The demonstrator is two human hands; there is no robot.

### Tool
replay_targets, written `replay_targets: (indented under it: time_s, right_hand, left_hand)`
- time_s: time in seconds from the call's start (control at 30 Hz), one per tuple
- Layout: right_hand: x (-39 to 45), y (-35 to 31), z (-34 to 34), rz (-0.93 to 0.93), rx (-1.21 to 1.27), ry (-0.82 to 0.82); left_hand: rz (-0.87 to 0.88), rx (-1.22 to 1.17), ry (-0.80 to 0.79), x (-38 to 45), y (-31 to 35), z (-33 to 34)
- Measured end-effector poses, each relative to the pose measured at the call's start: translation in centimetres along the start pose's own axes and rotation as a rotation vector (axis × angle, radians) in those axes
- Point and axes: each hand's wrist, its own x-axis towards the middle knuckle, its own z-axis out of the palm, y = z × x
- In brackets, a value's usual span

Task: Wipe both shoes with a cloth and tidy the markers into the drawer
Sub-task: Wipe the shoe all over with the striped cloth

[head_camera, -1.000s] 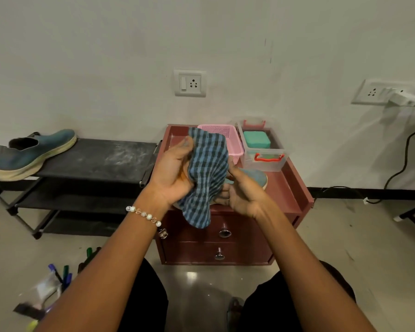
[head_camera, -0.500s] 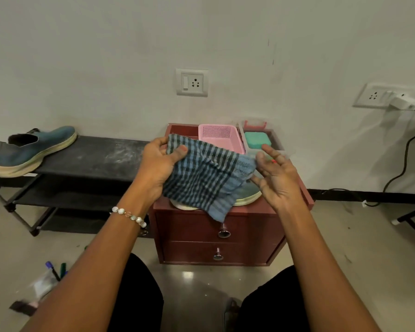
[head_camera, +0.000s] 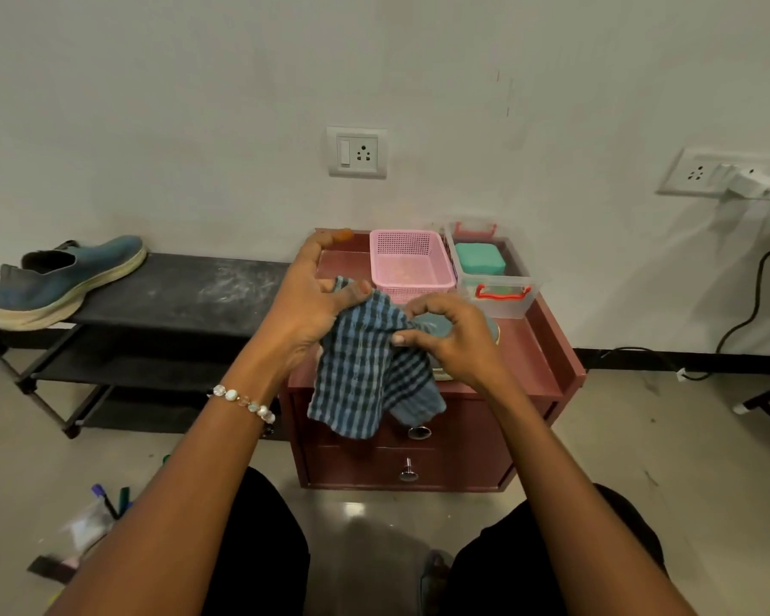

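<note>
Cloth point(head_camera: 365, 371), blue/dark check, held up by both hands over the near edge of the red drawer unit point(head_camera: 547, 362); its lower part hangs down in front of the top drawer front, bunched w/ two loose tails. L hand point(head_camera: 305, 313): thumb and lower fingers curled, pinching the cloth's upper left edge; index finger sticks up straight, not on the cloth. R hand point(head_camera: 452, 335): fingers curled, thumb + index pinching the cloth at its upper right, w/ the other fingers bent behind. Beaded bracelet point(head_camera: 243, 402) on L wrist.

Shoes: one blue shoe point(head_camera: 63, 280) w/ pale sole sits on the left end of the black rack point(head_camera: 187, 295), toe pointing right, heel end close to frame edge. Second shoe point(head_camera: 490, 329) lies on the drawer unit top, mostly hidden behind R hand and cloth; only a sliver of blue upper and pale sole shows.

Markers point(head_camera: 112, 500) on the floor near left, by a clear bag point(head_camera: 85, 524); blurred, count can't tell, partly cut off by L forearm.

Far on the unit top: pink basket point(head_camera: 412, 264), and right of it a clear box point(head_camera: 503, 282) w/ red handles holding a green container point(head_camera: 479, 258). Two drawer knobs point(head_camera: 407, 473) visible; both drawers look closed, top one partly covered by cloth.
</note>
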Motion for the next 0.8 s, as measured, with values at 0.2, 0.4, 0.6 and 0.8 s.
replay_targets:
  time_s: [0.2, 0.4, 0.6, 0.8]
  right_hand:
    - [-0.9, -1.5, -1.2, -0.123, 0.040, -0.003]
    - [-0.3, -0.3, -2.1, -0.134, -0.500, -0.131]
    - [-1.0, -0.1, -3.2, 0.141, -0.372, -0.441]
    - [-1.2, -0.2, -0.3, 0.180, 0.094, -0.380]
  left_hand:
    - [0.069, 0.166, -0.026, 0.1, -0.1, 0.0]
    - [-0.051, 0.607, -0.271, 0.1, -0.2, -0.6]
    - [0.107, 0.965, -0.354, 0.2, -0.7, 0.2]
    - [0.150, 0.782, -0.345, -0.3, -1.4, 1.2]
